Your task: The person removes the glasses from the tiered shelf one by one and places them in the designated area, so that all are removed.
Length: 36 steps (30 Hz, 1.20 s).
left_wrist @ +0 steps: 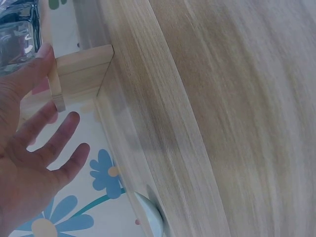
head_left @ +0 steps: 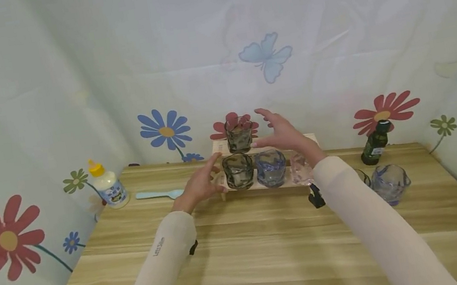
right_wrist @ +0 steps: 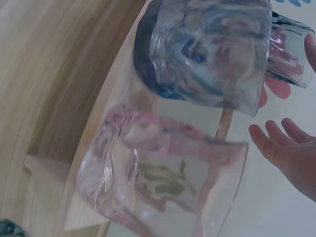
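Note:
A two-tier wooden rack point(head_left: 220, 147) stands at the back of the table. Its lower tier bears a grey glass point(head_left: 239, 173), a blue glass point(head_left: 271, 170) and a pink glass point(head_left: 300, 171); the pink one is partly behind the right sleeve. On the upper tier, toward the left, sits another grey glass point(head_left: 240, 138). My left hand point(head_left: 199, 185) pinches the rack's left end between thumb and index finger, the other fingers held away from it. Just right of the upper grey glass, my right hand point(head_left: 284, 135) is spread with nothing in it, its thumb close to that glass.
At the left stand a white squeeze bottle point(head_left: 111, 190) with a yellow cap and, lying flat, a light blue utensil point(head_left: 157, 194). To the right are a dark green bottle point(head_left: 376, 145), a bluish glass point(head_left: 391, 183) and another glass partly covered by the sleeve. A printed curtain point(head_left: 197, 67) hangs behind.

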### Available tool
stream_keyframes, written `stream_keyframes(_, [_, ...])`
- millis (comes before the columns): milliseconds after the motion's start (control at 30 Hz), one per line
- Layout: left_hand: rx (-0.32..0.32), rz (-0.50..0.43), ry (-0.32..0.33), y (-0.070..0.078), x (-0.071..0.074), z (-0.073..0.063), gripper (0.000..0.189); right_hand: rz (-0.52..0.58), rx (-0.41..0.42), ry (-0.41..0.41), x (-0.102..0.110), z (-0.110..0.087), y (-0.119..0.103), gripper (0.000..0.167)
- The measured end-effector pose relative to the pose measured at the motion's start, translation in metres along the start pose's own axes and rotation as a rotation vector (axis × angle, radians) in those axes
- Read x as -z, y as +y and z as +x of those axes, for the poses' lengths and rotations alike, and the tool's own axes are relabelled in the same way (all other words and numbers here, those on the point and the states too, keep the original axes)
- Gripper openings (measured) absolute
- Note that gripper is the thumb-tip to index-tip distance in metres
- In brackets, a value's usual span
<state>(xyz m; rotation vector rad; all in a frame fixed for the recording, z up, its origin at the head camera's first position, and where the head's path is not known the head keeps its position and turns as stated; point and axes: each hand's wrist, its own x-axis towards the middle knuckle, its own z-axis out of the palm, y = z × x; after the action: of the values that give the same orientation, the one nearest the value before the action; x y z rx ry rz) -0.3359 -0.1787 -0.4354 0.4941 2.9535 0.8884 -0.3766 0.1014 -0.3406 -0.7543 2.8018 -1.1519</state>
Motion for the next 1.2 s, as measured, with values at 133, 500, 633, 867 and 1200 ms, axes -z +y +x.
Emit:
stream_keyframes(133, [-0.004,-0.001,-0.003,0.001,0.0,-0.001,0.107,0.008,-0.001,-0.003,-0.009,0.007,-0.005,0.098])
stream_keyframes(500, [-0.023,0.015,0.023,0.001,0.002,-0.001,0.106,0.0,0.02,-0.006,-0.027,0.021,-0.017,0.093])
stream_keyframes(633, [-0.022,0.006,0.023,0.001,0.0,-0.001,0.106,-0.007,0.024,0.005,-0.029,0.025,-0.019,0.093])
stream_keyframes(867, [-0.016,0.006,0.023,0.003,0.0,-0.001,0.105,-0.033,0.015,0.011,-0.032,0.033,-0.018,0.091])
stream_keyframes(1200, [-0.004,0.001,0.018,0.002,0.0,-0.001,0.105,0.007,0.033,0.025,-0.041,0.039,-0.02,0.094])
